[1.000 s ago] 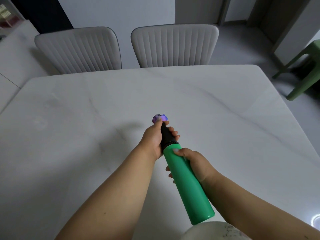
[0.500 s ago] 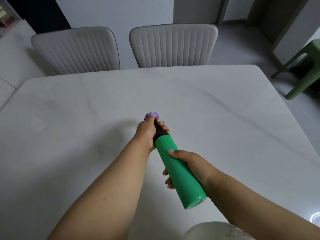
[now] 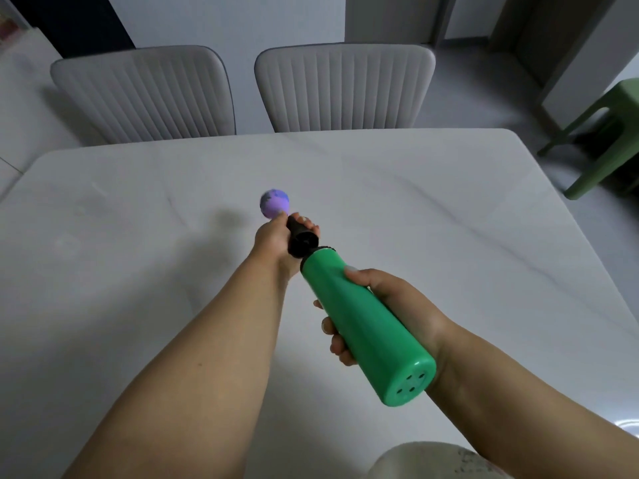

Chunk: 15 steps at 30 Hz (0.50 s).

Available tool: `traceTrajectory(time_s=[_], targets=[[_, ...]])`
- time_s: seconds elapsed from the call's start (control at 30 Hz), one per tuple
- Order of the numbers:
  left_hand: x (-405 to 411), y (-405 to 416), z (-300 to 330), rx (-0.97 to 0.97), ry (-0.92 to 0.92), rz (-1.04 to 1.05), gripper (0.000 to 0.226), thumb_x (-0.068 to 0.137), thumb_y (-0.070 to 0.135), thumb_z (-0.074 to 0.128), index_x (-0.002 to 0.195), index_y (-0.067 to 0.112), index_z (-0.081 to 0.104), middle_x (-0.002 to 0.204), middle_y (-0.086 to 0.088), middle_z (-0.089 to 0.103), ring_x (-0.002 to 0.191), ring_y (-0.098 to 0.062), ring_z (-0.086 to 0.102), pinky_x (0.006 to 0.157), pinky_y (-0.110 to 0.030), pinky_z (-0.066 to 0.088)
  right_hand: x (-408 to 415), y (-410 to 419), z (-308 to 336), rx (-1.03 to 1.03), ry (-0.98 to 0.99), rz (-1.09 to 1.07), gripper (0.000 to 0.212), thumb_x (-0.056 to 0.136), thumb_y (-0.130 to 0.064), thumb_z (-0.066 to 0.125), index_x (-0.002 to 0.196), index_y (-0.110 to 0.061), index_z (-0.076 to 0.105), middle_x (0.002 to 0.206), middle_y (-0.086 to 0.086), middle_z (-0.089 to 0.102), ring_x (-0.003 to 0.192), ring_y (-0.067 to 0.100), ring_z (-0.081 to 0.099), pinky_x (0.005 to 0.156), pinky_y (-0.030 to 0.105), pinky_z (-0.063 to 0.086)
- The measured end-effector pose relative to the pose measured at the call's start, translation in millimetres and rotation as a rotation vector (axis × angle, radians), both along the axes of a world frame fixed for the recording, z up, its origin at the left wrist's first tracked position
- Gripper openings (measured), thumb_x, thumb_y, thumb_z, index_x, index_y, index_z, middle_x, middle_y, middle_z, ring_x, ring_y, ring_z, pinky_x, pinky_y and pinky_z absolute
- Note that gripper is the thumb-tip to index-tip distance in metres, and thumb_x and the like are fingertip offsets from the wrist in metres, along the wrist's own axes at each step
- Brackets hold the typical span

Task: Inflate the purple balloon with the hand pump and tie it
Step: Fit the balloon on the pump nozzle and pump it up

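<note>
Held above the white marbled surface (image 3: 449, 209), over its middle: a green hand pump (image 3: 359, 326), angled from lower right up toward the centre, butt end with four small holes nearest the camera. Gripped around the green barrel by the right hand (image 3: 390, 305), thumb lying on top, fingers curled underneath and showing on the barrel's left side. Ahead of the barrel, a black nozzle section (image 3: 301, 236), wrapped by the left hand (image 3: 276, 238), fingertips visible over its far side, thumb reaching toward the tip. At the very tip, a purple balloon (image 3: 275, 203), small and round, partly inflated, with darker patches on its upper left; neck hidden behind the left thumb, so cannot tell exactly how pinched. Raised off the surface, well apart from every edge, casting a soft shadow to the left. Both forearms bare, stretching in from the bottom of the view. Beyond the far edge, two pale ribbed chairs side by side, left chair (image 3: 145, 95) and right chair (image 3: 345, 88), backs facing the camera. Off to the right on the grey floor, a green stool (image 3: 601, 140), partly cut by the frame. At the bottom edge, a bit of light fabric (image 3: 432, 461).
</note>
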State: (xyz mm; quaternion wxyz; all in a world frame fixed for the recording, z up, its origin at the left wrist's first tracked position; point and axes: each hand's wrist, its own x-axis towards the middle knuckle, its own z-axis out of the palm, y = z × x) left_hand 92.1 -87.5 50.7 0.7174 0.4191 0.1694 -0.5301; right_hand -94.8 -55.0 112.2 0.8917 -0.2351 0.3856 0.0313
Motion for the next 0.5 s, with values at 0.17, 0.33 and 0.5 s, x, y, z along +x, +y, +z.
traceTrajectory(time_s=[0.17,0.33,0.5], targets=[[-10.4,-7.2,12.3,-0.085,-0.024,-0.073,0.044,0.104,0.029,0.028,0.066,0.01,0.04,0.054,-0.002,0.041,0.052,-0.016,0.038,0.044,-0.014,0.044,25.2,-20.7,6.4,-0.085,0.02,-0.04,0.044,0.088,-0.039,0.051,0.102,0.002,0.056,0.066,0.017,0.062,0.044,0.028,0.063,0.045,0.026,0.053],[5.3,-6.3,16.6,-0.063,-0.052,-0.059,0.045,0.104,0.028,0.026,0.066,0.011,0.039,0.042,0.0,0.043,0.035,-0.014,0.042,0.043,-0.012,0.039,24.9,-10.0,3.5,-0.096,0.0,-0.036,0.049,0.087,-0.04,0.054,0.113,0.002,0.053,0.067,0.017,0.063,0.046,0.029,0.064,0.045,0.027,0.052],[11.0,-5.7,22.5,-0.082,-0.042,-0.037,0.042,0.103,0.023,0.025,0.064,0.012,0.037,0.039,0.0,0.042,0.03,-0.013,0.042,0.04,-0.01,0.037,17.0,-5.3,9.0,-0.071,-0.037,0.014,0.048,0.086,-0.04,0.053,0.109,0.002,0.054,0.065,0.016,0.064,0.045,0.029,0.064,0.044,0.026,0.052]])
